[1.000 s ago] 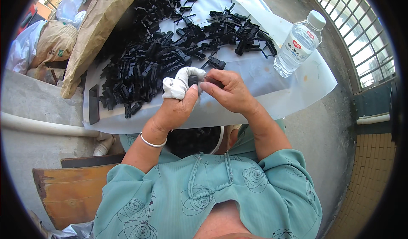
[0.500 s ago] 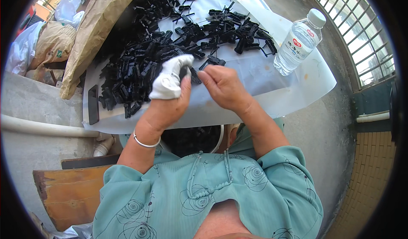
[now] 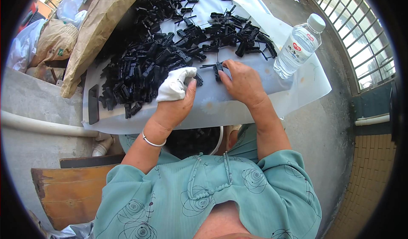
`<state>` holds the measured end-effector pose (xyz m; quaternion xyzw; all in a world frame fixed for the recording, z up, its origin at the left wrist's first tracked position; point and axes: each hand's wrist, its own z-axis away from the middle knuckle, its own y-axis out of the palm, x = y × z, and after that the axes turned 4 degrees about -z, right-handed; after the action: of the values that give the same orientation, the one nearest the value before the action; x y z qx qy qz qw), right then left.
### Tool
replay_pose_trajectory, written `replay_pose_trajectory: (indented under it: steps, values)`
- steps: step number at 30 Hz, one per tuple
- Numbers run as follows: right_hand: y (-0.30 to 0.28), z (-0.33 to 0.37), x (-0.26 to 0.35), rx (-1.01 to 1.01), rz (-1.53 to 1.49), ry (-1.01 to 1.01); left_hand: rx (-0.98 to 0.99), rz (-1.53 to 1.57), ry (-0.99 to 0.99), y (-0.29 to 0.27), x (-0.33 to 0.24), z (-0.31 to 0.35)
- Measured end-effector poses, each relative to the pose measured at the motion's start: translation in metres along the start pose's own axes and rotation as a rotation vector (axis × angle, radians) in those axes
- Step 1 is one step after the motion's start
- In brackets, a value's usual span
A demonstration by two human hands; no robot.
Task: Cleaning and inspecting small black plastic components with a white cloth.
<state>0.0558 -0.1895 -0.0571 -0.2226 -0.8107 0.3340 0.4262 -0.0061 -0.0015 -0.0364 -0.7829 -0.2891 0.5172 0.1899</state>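
Note:
My left hand (image 3: 176, 88), its fingers covered by a white cloth glove and its thumb bare, is curled over the near edge of the pile. What lies inside its curl, if anything, is hidden. To its right, my right hand (image 3: 244, 82) is bare, with thumb and forefinger closed on a small black plastic part (image 3: 218, 72) on the sheet. Thin black sticks stand out from that part. Beyond both hands spreads a large heap of similar black plastic parts (image 3: 148, 60), with a looser cluster (image 3: 242, 33) at the far right.
White plastic sheeting (image 3: 272, 99) covers the table. A clear water bottle (image 3: 299, 48) stands at right, brown paper (image 3: 97, 31) along the left. A flat black bar (image 3: 93, 104) lies at the left edge. Below the table, a white-rimmed bucket (image 3: 221, 139) holds dark pieces between my legs.
My right hand has moved right and slightly down, from close beside the left hand onto the black plastic part. My left hand has shifted a little right and down, away from the heap.

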Motion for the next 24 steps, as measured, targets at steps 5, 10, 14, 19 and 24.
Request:
replay_pose_trajectory:
  steps: [5,10,14,19,24]
  values:
    - [-0.007,0.003,0.012,0.058,0.071,0.076,0.067,-0.073,0.089,0.013,-0.007,0.002]
    - [-0.005,0.004,0.012,0.124,0.075,0.101,0.136,-0.073,0.049,0.017,-0.007,0.003]
    - [-0.001,0.004,0.017,0.147,0.106,0.107,0.120,-0.063,0.040,0.028,0.002,0.005]
    - [0.000,0.002,0.008,-0.003,0.014,0.048,0.096,0.082,-0.018,0.030,0.003,0.005]
    - [-0.007,0.004,0.020,0.007,-0.527,-0.035,0.224,0.664,-0.476,0.013,-0.016,-0.008]
